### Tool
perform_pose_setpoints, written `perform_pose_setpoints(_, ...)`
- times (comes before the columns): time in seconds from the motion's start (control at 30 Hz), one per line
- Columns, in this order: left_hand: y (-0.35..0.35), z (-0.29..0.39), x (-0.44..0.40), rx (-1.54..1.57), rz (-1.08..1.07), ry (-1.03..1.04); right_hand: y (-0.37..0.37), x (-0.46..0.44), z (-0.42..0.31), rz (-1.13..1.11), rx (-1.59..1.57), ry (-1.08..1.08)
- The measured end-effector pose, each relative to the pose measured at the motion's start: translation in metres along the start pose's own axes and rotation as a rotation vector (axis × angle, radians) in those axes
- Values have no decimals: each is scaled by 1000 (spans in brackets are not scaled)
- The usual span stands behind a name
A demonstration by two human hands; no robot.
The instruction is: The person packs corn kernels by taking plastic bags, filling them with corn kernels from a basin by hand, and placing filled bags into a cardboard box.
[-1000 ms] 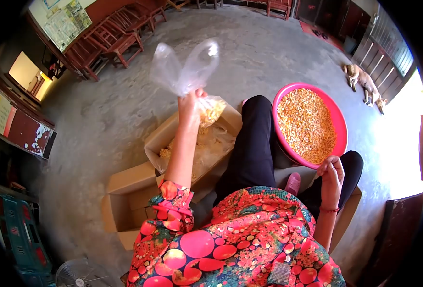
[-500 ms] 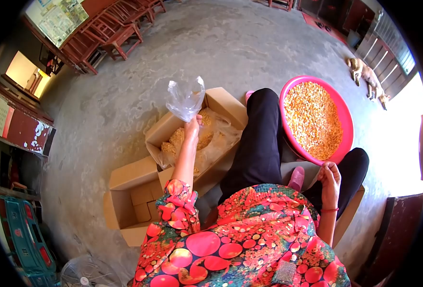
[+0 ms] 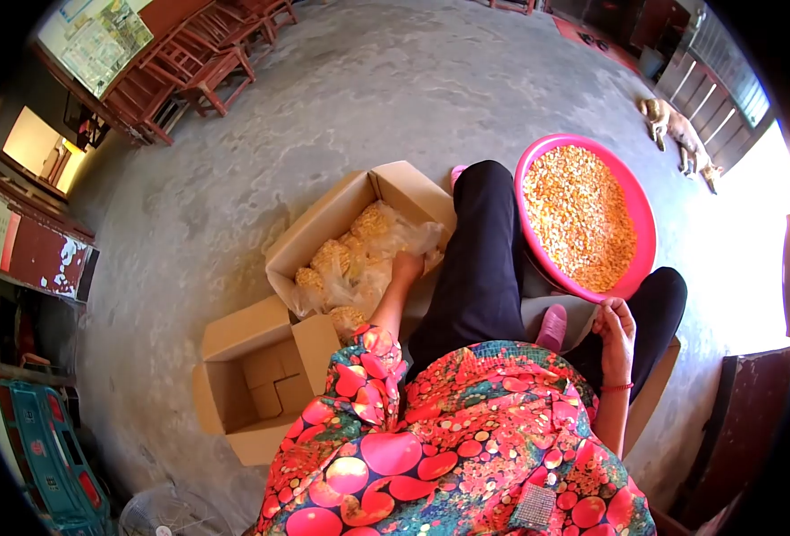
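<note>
My left hand [image 3: 407, 266] reaches down inside the right side of a cardboard box [image 3: 313, 217]. Its fingers are closed on a clear plastic bag [image 3: 420, 237], though the fingertips are partly hidden. Around it, several clear bags of yellow corn kernels [image 3: 331, 259] fill the box. On the right, a pink basin [image 3: 650, 223] full of orange-yellow corn kernels [image 3: 580, 219] rests by my legs. My right hand [image 3: 618, 326] is at the basin's near rim, thumb and fingers pinched together on the edge.
A second cardboard box [image 3: 234, 393] stands open beside the first, nearer me. A dog [image 3: 681, 134] lies at the upper right. Wooden chairs [image 3: 203, 76] line the far left wall. A fan [image 3: 167, 514] and a teal plastic item [image 3: 51, 447] are at lower left.
My left hand has dropped from holding the bag's gathered top above the box to down inside it, at the right. My right hand stays at the basin's rim. The view shifts slightly.
</note>
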State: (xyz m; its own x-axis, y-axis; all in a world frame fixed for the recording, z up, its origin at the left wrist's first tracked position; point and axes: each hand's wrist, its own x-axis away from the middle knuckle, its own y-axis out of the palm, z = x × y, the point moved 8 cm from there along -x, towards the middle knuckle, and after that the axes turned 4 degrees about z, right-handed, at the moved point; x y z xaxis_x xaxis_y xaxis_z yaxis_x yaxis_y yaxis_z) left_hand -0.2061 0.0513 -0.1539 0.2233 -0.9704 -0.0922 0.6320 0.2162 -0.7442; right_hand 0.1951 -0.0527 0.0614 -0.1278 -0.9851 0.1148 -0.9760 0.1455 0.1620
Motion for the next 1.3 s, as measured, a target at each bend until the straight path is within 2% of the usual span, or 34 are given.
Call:
perform_pose_setpoints(0.07, -3, 8, 5, -54, -78, -17, 2, 2, 1, 3, 0, 4)
perform_pose_setpoints(0.13, -36, 34, 13, 23, -89, -262, 2, 2, 2, 4, -3, 10)
perform_pose_setpoints(0.27, -23, 27, -21, 206, -33, -122, 3, 2, 3, -7, 27, 9)
perform_pose_setpoints(0.33, -17, 31, -19, 886, -59, -399, 2, 3, 3, -17, 27, 12)
perform_pose_setpoints(0.4, -15, 34, -18, 967, -23, -406, 4, 5, 4, -39, 50, 19)
perform_pose_setpoints(0.47, 7, 8, -22, 754, -19, -335, 5, 7, 3, -21, 79, 11)
perform_pose_setpoints(0.5, 28, -10, -26, 453, -179, -250, 7, 8, 2, -25, 95, 22)
perform_pose_setpoints(0.57, 53, -21, -14, 28, -139, 262, 9, 10, 2, -36, 129, 14)
perform_pose_setpoints(0.6, 61, -20, 4, -88, -381, 278, 8, 10, 2, -25, 141, -4)
perform_pose_setpoints(0.63, 119, -120, 1, -150, -546, 88, 11, 12, 2, -33, 158, 0)
perform_pose_setpoints(0.67, 149, -186, 5, -332, -536, 128, 12, 13, 2, -40, 174, 6)
perform_pose_setpoints(0.8, 73, -159, 56, -541, -670, -50, 16, 15, 10, -75, 157, 42)
perform_pose_setpoints(0.93, 22, -145, 69, -641, -614, -141, 16, 10, 28, -110, 228, 48)
perform_pose_setpoints(1.03, 29, -145, 55, -429, -471, -109, 15, 10, 32, -129, 247, 103)
perform_pose_setpoints(1.07, 31, -144, 48, -241, -360, -88, 16, 9, 32, -140, 251, 99)
perform_pose_setpoints(1.1, 23, -121, 45, -242, -364, -79, 18, 9, 32, -153, 253, 93)
perform_pose_setpoints(1.17, -4, -57, 54, 537, -424, -627, 18, 11, 30, -146, 254, 108)
perform_pose_setpoints(1.3, -3, -28, 43, 724, -415, -538, 18, 11, 30, -151, 253, 94)
